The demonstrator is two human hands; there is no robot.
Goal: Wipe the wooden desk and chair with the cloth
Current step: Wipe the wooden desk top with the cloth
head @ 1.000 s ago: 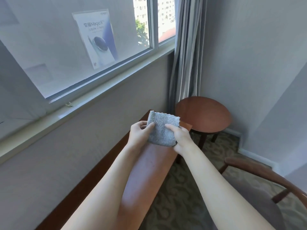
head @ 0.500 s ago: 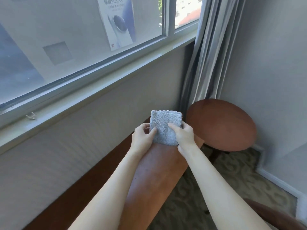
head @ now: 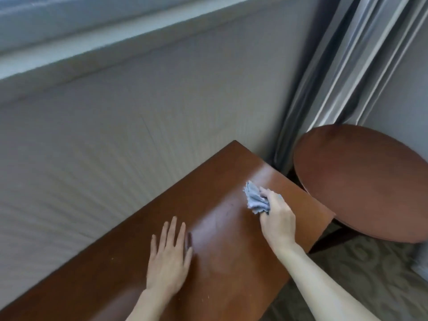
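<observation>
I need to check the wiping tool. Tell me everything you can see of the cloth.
The cloth is a small light blue-grey rag with a soft, fuzzy look. It lies bunched and crumpled, not flat, on the far end of the wooden desk. The right hand grips it from behind, fingers curled over it, hiding its rear part.

Likely a hotel or home room, wooden desk (head: 220, 228), round side table (head: 361, 181), curtain (head: 347, 61), patterned carpet (head: 361, 274)

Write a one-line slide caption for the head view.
Right hand grips the cloth on the desk near its far end; left hand rests flat on the top.
</observation>
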